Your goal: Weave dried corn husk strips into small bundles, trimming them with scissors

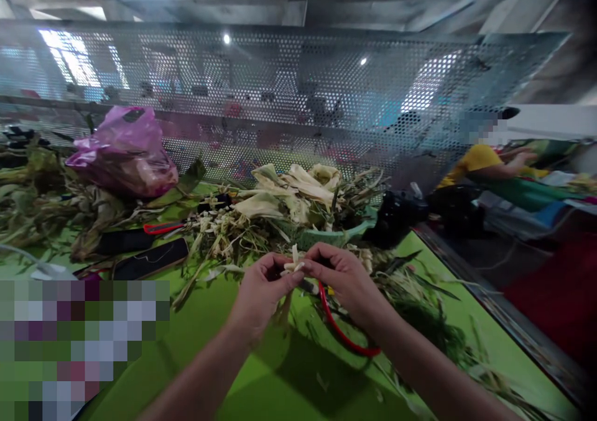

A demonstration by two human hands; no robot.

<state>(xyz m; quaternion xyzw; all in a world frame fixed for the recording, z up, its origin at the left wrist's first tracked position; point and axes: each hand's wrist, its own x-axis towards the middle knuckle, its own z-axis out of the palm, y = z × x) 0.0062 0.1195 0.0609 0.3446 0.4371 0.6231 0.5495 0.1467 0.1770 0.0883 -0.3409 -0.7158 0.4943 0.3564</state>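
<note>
Between the fingertips of both hands is a small pale flower-shaped piece [295,260], with narrow strips standing out from it; it looks like dried husk. My left hand [261,290] pinches it from the left with thumb and forefinger. From the right, my right hand [342,278] pinches it too, its other fingers curled in. Just under the right hand lies a red-handled tool [351,344], probably scissors, its blades mostly hidden. Beyond the hands, a green basin [321,239] bears a heap of dry pale husks [298,191].
A purple plastic bag [124,153], two dark phone-like slabs [152,259] and a red cutter [163,227] lie left on the green table [196,346]. Plant scraps [433,321] spread right. A perforated metal panel [280,97] stands behind. A person in yellow [480,163] sits far right.
</note>
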